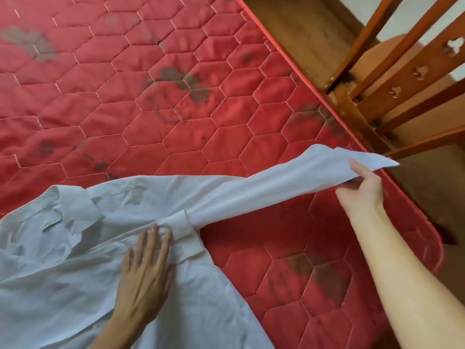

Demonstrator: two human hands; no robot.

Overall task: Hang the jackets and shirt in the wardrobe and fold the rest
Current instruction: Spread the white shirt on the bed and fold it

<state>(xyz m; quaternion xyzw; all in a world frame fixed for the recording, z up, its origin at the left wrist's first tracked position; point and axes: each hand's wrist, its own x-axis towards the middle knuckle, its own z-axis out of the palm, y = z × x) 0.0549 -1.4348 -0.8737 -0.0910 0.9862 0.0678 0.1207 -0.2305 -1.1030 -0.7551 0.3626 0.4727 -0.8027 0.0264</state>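
A white shirt lies spread on the red quilted mattress, collar toward the left. My left hand rests flat on the shirt's body, fingers apart, beside a folded cuff. My right hand pinches the end of one sleeve and holds it stretched out to the right, lifted off the mattress near the bed's edge. No jackets or wardrobe are in view.
A wooden bed frame with slatted rails runs along the mattress's right edge. Bare wooden boards show beside the mattress at the top right. The mattress carries dark stains.
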